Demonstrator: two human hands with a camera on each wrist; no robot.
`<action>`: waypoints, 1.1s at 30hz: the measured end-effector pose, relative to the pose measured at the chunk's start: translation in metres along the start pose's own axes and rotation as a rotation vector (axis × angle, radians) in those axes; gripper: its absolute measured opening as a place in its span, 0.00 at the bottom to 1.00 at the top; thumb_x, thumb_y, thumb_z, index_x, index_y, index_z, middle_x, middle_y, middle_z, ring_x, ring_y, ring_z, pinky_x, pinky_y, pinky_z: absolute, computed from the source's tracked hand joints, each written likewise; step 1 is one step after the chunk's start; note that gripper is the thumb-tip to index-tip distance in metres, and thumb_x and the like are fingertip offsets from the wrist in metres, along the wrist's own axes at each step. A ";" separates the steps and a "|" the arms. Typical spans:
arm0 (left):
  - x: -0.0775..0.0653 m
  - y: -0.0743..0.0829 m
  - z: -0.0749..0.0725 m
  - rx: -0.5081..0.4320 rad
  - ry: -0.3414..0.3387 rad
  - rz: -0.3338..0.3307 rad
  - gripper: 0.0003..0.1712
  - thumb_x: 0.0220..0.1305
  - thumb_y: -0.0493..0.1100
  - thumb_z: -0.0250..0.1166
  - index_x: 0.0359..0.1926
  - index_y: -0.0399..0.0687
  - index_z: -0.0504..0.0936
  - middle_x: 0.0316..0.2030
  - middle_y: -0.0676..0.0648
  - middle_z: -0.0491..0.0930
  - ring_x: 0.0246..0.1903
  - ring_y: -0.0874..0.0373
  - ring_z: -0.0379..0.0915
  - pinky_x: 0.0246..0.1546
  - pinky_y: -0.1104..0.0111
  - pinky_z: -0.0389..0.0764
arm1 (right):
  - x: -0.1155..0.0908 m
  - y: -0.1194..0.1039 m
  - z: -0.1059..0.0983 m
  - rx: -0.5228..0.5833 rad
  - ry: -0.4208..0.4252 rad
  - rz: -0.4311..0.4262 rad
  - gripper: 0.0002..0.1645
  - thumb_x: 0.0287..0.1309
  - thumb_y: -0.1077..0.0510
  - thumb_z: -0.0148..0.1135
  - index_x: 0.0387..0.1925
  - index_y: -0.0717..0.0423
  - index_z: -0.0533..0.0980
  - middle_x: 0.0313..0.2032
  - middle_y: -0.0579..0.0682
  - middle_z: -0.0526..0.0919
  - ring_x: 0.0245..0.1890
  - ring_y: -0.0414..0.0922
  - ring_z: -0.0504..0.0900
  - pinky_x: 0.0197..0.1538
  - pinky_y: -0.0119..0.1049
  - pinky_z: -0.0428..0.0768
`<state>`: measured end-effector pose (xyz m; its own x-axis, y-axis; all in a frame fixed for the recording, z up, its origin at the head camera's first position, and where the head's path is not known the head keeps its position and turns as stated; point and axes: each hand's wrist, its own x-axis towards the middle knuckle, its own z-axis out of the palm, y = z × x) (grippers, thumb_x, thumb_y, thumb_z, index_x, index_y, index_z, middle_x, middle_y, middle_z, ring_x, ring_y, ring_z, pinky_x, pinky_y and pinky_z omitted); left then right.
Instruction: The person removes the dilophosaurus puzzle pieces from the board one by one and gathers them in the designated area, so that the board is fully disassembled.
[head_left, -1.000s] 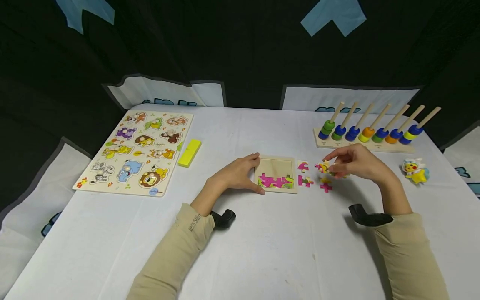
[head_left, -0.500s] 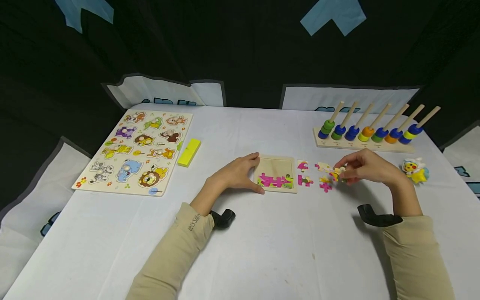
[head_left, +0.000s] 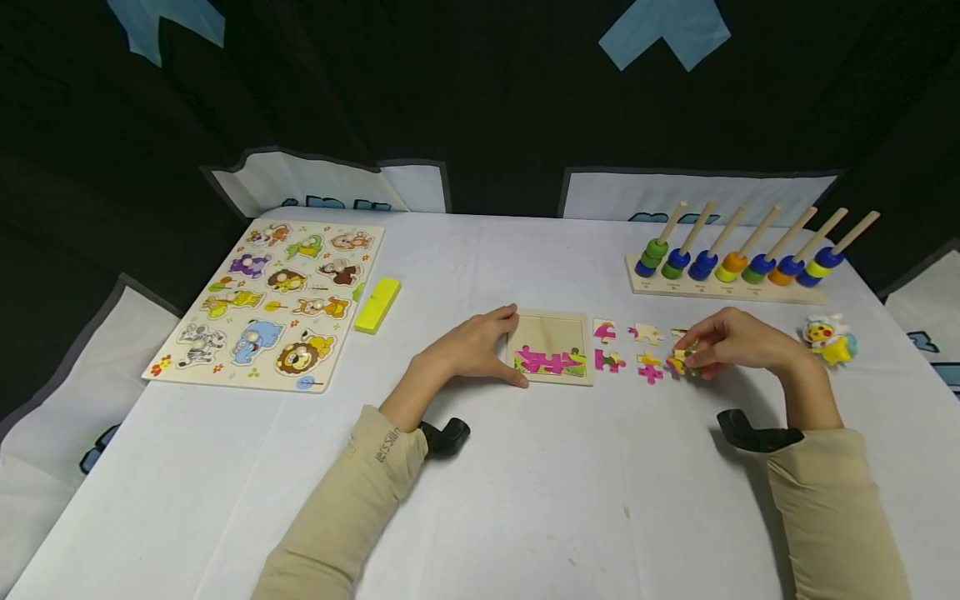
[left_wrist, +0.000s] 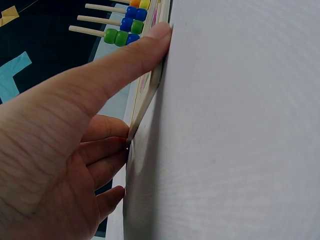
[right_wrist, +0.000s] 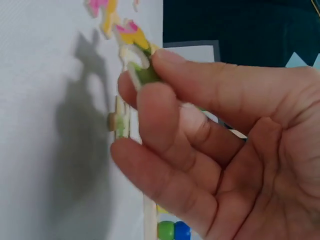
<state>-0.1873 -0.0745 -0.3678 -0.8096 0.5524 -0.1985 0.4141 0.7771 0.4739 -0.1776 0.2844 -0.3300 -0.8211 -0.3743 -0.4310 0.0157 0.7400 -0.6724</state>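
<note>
My left hand (head_left: 476,346) holds the left side of a small square wooden puzzle tray (head_left: 551,330), with the thumb at the near corner and fingers at the far one. Joined pink and green pieces (head_left: 551,362) fill the tray's near part; bare wood shows behind them. My right hand (head_left: 738,342) pinches a yellow and green jigsaw piece (right_wrist: 145,72) between thumb and fingers, close over the table. Loose jigsaw pieces lie between hand and tray: a pink-and-white one (head_left: 604,331), a pink-and-green one (head_left: 610,361), a pale yellow one (head_left: 647,333) and a yellow-and-pink one (head_left: 650,368).
A bead-stacking rack (head_left: 727,289) with several pegs stands at the back right. Near it sits a small yellow figurine (head_left: 830,340). At the left lie a large animal peg puzzle board (head_left: 270,308) and a yellow block (head_left: 378,306). A dark curtain (head_left: 495,92) hangs behind the table.
My right hand has moved right and slightly nearer with the jigsaw piece pinched, uncovering the pale yellow piece. The left hand and the tray have stayed put.
</note>
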 end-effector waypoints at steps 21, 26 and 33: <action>0.001 -0.001 0.001 0.004 0.004 0.011 0.59 0.38 0.64 0.70 0.67 0.42 0.56 0.70 0.47 0.49 0.70 0.55 0.44 0.69 0.62 0.51 | 0.008 0.006 0.006 -0.158 0.048 0.112 0.15 0.46 0.55 0.66 0.30 0.64 0.75 0.18 0.44 0.76 0.19 0.40 0.72 0.25 0.31 0.77; 0.001 -0.001 0.001 0.004 0.002 0.010 0.59 0.39 0.64 0.70 0.67 0.42 0.56 0.70 0.47 0.48 0.70 0.55 0.44 0.69 0.62 0.51 | 0.007 0.004 0.006 -0.174 0.055 0.141 0.16 0.45 0.54 0.67 0.30 0.63 0.75 0.18 0.44 0.76 0.20 0.40 0.72 0.26 0.31 0.77; 0.001 -0.002 0.001 0.008 0.006 0.015 0.59 0.39 0.64 0.70 0.67 0.42 0.56 0.70 0.47 0.48 0.70 0.55 0.44 0.69 0.62 0.51 | 0.007 0.002 0.007 -0.194 0.065 0.194 0.16 0.44 0.53 0.67 0.27 0.61 0.74 0.19 0.45 0.75 0.20 0.40 0.73 0.27 0.32 0.77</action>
<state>-0.1880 -0.0751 -0.3696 -0.8058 0.5621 -0.1863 0.4293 0.7713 0.4699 -0.1794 0.2794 -0.3382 -0.8487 -0.1833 -0.4961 0.0712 0.8899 -0.4506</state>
